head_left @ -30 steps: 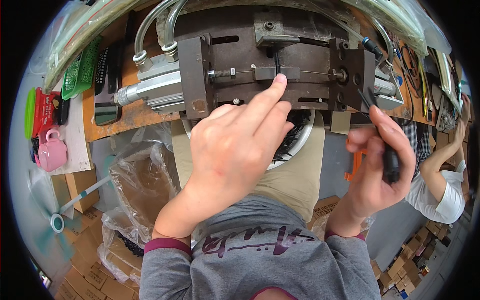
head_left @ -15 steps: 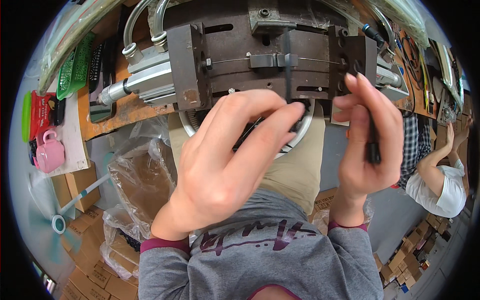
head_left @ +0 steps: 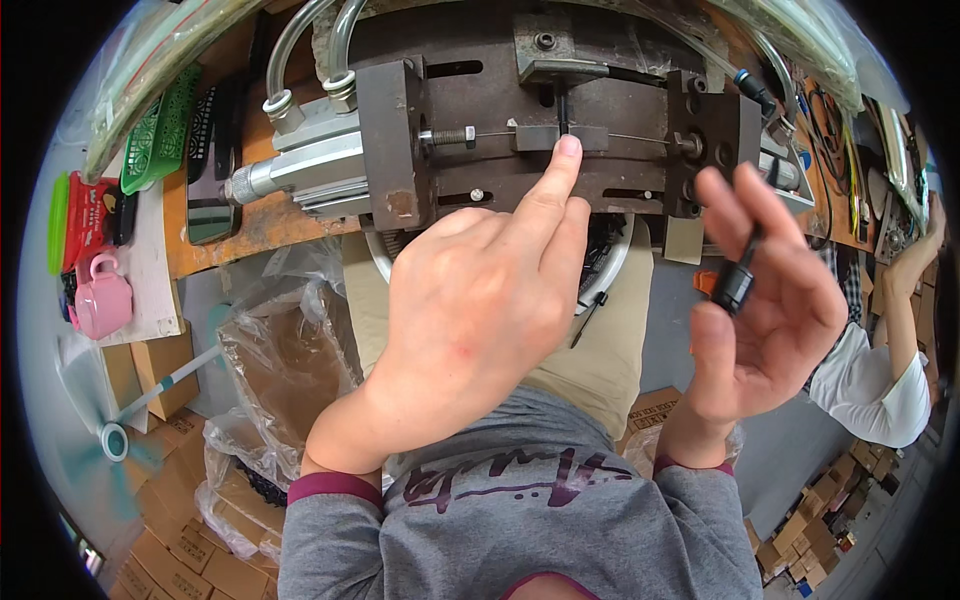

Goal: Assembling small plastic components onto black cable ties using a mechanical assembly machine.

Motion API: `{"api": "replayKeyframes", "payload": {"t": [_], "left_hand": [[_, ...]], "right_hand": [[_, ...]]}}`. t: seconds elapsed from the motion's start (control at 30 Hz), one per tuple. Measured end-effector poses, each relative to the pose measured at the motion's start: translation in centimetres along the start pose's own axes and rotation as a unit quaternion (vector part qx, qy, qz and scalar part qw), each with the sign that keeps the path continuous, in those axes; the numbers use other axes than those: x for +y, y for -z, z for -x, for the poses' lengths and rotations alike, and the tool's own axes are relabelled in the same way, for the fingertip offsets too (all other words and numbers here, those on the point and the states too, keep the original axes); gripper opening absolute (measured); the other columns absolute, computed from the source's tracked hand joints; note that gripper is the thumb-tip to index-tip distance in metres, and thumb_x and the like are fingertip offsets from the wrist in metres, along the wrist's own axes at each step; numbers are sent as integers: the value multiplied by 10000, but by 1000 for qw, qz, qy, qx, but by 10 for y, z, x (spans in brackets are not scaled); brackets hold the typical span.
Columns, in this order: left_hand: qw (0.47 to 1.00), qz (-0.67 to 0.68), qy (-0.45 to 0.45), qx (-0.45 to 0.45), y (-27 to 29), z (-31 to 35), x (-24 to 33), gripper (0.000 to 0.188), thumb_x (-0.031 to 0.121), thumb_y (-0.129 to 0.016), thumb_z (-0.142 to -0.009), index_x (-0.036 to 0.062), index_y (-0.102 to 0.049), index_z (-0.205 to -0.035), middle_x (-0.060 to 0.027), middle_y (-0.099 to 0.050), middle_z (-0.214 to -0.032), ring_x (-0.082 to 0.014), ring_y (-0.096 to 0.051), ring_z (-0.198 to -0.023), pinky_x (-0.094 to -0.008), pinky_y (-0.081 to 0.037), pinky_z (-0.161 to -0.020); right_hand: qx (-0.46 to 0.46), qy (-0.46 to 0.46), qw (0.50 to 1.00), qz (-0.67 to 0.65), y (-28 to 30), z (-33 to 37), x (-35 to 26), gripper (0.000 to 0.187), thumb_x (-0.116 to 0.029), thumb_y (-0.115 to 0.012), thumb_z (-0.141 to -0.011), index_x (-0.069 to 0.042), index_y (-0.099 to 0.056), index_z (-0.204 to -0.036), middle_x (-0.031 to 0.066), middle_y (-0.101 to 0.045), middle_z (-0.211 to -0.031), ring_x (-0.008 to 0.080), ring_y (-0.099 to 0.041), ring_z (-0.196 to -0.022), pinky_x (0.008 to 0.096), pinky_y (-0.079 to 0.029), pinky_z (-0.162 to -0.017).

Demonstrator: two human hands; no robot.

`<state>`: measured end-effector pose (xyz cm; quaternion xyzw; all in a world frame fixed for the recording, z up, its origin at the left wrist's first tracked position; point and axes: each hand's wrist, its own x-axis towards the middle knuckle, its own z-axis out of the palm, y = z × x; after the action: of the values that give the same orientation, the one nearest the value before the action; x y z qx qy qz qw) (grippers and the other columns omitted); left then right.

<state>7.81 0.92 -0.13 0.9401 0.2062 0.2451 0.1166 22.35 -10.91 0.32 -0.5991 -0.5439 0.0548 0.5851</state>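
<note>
My left hand (head_left: 480, 295) reaches over a dark metal clamping fixture (head_left: 490, 90). Its index finger is stretched out, the tip on the lower end of a short black rod or cable piece (head_left: 563, 108) at the small centre block (head_left: 530, 139). The other fingers of that hand are partly bent and partly hidden, with nothing seen in them. To the right, my right hand (head_left: 775, 320) is raised with curled fingers and grips a small black plastic part (head_left: 733, 288) with a thin stem. A threaded bolt (head_left: 450, 137) points at the block from the left.
Silver air cylinders (head_left: 320, 160) with clear hoses flank the fixture. A green basket (head_left: 160, 135), a phone (head_left: 212, 215) and a pink cup (head_left: 103, 300) lie left. Plastic-lined cartons (head_left: 285, 345) and a fan (head_left: 115, 442) stand below. Another person's arm (head_left: 900, 290) shows at right.
My left hand has gone from pinching a black strip to touching the block with its index finger. The left bolt now sticks out farther. My right hand has opened somewhat, still holding the black part.
</note>
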Motion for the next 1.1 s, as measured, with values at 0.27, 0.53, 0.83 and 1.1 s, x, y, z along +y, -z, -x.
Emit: {"api": "replayKeyframes", "payload": {"t": [0.27, 0.53, 0.83, 1.1], "left_hand": [[997, 60, -34, -14, 7, 9, -8, 287, 79, -771, -710, 22, -700, -983, -112, -671, -1219, -190, -656, -666, -282, -509, -586], [955, 189, -28, -226, 7, 58, -15, 215, 121, -741, -737, 40, -704, -932, -89, -695, -1140, -236, -689, -743, -330, -553, -644], [962, 170, -7, -212, -43, 78, -30, 200, 102, -707, -771, 38, -695, -959, -81, -670, -1181, -254, -678, -912, -366, -556, -719], [984, 117, 56, -125, -65, 85, -33, 315, 107, -768, -728, 39, -691, -1025, -39, -657, -1197, -201, -617, -829, -326, -540, -684]], "right_hand": [[-103, 34, 981, 163, -4, -9, -3, 316, 94, -730, -712, 34, -626, -1004, 240, -600, -1260, 320, -644, -1100, 372, -542, -918], [-203, 69, 942, 256, -28, -16, 7, 228, 23, -727, -718, 0, -631, -923, 144, -657, -1234, 249, -673, -787, 313, -525, -647], [-127, 42, 978, 158, -24, -3, 24, 255, 48, -754, -726, -4, -678, -964, 126, -691, -1112, 168, -665, -692, 275, -507, -552], [-329, -108, 894, 286, 15, 114, 72, 225, -5, -670, -732, -52, -648, -951, 72, -596, -958, 257, -617, -868, 358, -529, -702]]}}
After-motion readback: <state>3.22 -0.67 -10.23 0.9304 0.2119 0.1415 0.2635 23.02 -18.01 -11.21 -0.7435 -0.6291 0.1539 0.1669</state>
